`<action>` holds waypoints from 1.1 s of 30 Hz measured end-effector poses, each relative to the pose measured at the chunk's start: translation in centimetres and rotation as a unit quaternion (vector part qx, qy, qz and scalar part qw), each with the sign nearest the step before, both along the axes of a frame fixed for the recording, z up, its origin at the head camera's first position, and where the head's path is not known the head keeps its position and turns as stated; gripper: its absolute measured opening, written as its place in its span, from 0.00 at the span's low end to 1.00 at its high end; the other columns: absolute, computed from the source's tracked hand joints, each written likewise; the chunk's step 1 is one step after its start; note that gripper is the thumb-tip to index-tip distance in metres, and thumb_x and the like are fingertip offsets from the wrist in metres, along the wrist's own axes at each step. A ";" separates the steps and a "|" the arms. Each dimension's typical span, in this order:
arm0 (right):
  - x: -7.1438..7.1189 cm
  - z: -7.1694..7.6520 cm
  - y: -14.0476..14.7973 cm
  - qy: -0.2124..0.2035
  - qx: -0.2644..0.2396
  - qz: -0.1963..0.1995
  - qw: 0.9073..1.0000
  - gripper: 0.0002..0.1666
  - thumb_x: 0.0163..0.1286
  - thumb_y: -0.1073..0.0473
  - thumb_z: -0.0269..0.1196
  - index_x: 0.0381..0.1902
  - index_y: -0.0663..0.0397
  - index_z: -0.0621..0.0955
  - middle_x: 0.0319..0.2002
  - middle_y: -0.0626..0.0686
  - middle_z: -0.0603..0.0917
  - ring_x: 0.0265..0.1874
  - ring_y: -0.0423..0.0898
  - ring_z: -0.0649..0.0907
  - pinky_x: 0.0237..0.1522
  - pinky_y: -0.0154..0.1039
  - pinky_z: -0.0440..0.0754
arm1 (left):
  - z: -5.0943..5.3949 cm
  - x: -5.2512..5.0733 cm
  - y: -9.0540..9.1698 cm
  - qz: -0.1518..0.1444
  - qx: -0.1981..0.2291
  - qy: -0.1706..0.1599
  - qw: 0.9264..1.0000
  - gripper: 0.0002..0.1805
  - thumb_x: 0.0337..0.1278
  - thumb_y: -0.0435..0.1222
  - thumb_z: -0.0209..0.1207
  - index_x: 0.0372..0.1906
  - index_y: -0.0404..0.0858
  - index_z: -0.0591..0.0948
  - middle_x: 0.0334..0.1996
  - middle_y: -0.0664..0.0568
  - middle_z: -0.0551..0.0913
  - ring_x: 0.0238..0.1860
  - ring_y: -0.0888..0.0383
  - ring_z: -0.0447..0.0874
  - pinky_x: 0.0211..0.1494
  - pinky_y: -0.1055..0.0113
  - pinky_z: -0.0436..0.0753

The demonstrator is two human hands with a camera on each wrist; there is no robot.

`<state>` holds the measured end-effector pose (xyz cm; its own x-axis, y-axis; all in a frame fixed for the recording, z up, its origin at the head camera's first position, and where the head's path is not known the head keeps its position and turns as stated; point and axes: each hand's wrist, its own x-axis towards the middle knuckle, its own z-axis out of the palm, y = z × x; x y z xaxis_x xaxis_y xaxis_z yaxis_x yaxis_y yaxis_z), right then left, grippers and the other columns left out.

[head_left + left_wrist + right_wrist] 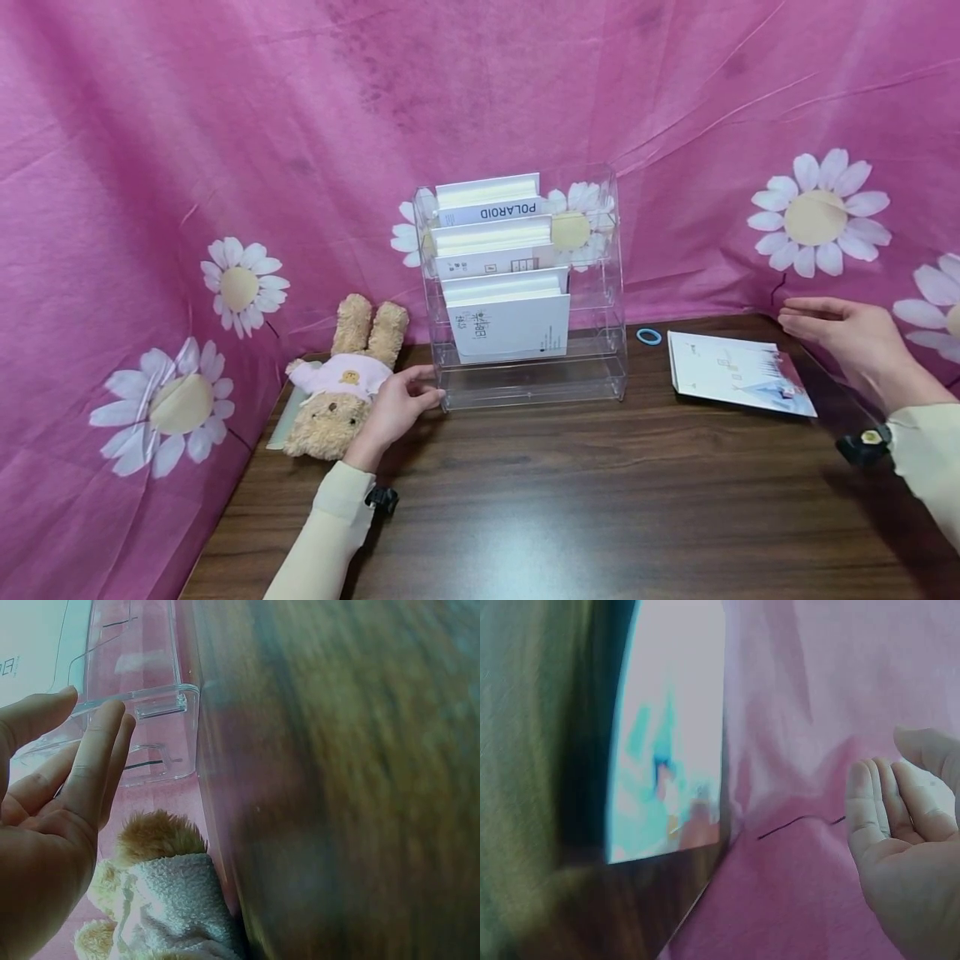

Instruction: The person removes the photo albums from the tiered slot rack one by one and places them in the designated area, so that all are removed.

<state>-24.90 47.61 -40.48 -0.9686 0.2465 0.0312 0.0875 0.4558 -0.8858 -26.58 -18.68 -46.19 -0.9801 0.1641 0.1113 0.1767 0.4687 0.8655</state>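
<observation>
A clear acrylic rack (525, 388) stands upright at the back of the table. On its tiers rest three books: a top one (491, 212) marked POLAROID, a middle one (495, 263) and a white lower one (517, 329). My left hand (401, 407) is at the rack's lower left corner, its fingers fairly straight; whether they touch the rack I cannot tell. In the left wrist view the left hand (67, 772) holds nothing. On the right lies a book (735, 375) with a pale illustrated cover. Beyond its right edge my right hand (862, 342) hovers, fingers extended, holding nothing.
A teddy bear (352, 375) in a pink top lies left of the rack, partly over a pale green flat item (282, 427). A blue ring (648, 337) is between the rack and the book. Pink flowered cloth (315, 125) hangs around the wooden table (562, 492).
</observation>
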 end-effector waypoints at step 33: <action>-0.5 4.5 -9.5 0.046 0.042 0.072 0.995 0.15 0.77 0.45 0.76 0.59 0.23 0.91 0.40 0.13 0.88 0.43 0.15 0.86 0.46 0.15 0.79 | -0.2 -0.1 -0.1 0.006 0.001 -0.015 1.000 0.24 0.69 0.29 0.73 0.68 0.32 0.86 0.54 0.36 0.94 0.51 0.48 0.96 0.45 0.75 0.88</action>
